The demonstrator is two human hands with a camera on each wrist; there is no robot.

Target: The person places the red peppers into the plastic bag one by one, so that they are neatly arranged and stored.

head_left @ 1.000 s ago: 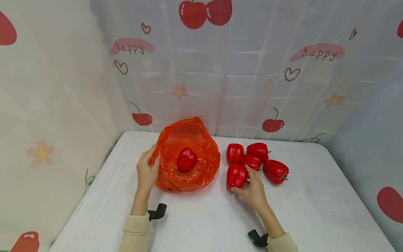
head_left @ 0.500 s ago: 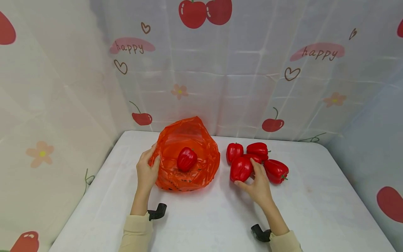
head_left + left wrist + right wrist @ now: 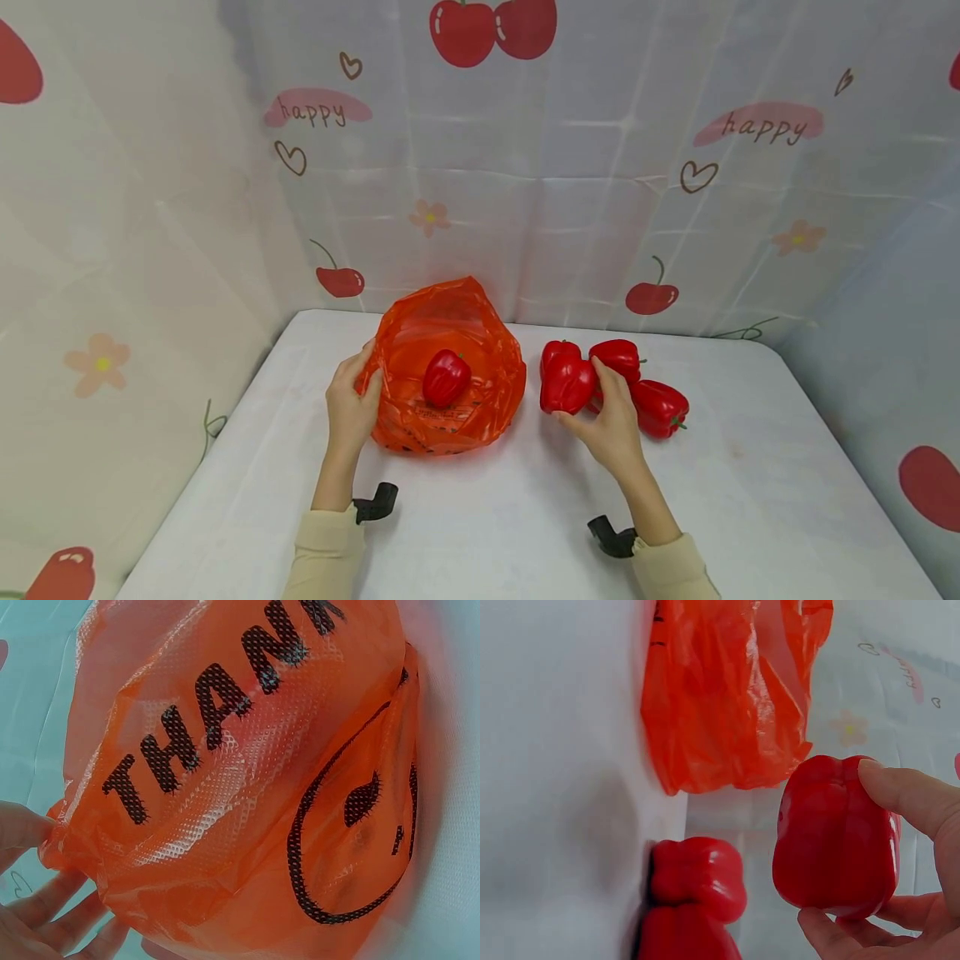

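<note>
An orange plastic bag point(image 3: 487, 417) stands with its mouth spread toward me, and one red bell pepper point(image 3: 447, 378) lies inside. My left hand point(image 3: 354, 403) pinches the bag's left rim between thumb and fingers; the left wrist view shows black THANK lettering on the bag's side. Raised off the table, a red bell pepper point(image 3: 836, 836) sits between the thumb and fingers of my right hand point(image 3: 609, 423). Behind and right of it are several more bell peppers point(image 3: 660, 408), partly covered by the held one and the hand.
All this is on a white-covered table point(image 3: 480, 533). A pale curtain point(image 3: 525, 208) with printed cherries rises behind the table's far edge, and similar cloth hangs at both sides. Each wrist wears a black camera mount point(image 3: 377, 502).
My right hand has lifted the nearest bell pepper off the table, up and away from me, so it now overlaps the peppers behind. The left hand and bag have stayed put.
</note>
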